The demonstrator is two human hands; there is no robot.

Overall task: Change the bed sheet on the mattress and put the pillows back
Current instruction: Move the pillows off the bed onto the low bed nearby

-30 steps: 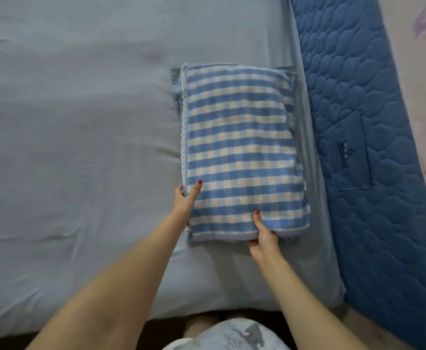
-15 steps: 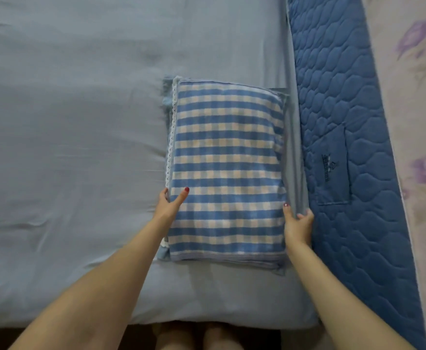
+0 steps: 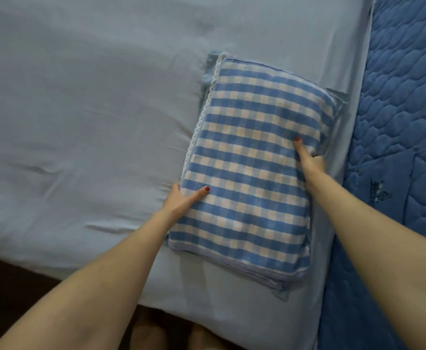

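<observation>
A blue-and-white checked pillow (image 3: 252, 162) with a lace trim on its left edge lies on the light blue sheet (image 3: 80, 122) that covers the mattress, near the bed's right side. My left hand (image 3: 181, 198) grips the pillow's left edge, thumb on top and fingers underneath. My right hand (image 3: 310, 160) grips the right edge further up, thumb pressed onto the checked fabric. The pillow sits slightly skewed, its far end tilted left.
A dark blue quilted mattress side (image 3: 404, 122) with a stitched label runs down the right of the bed. The dark floor (image 3: 9, 286) shows at lower left, below the bed's near edge. My legs (image 3: 176, 337) stand against that edge.
My right hand slid from the pillow's near edge round to its right side and further up. The pillow has turned slightly and shifted on the sheet; my left hand kept its hold.
</observation>
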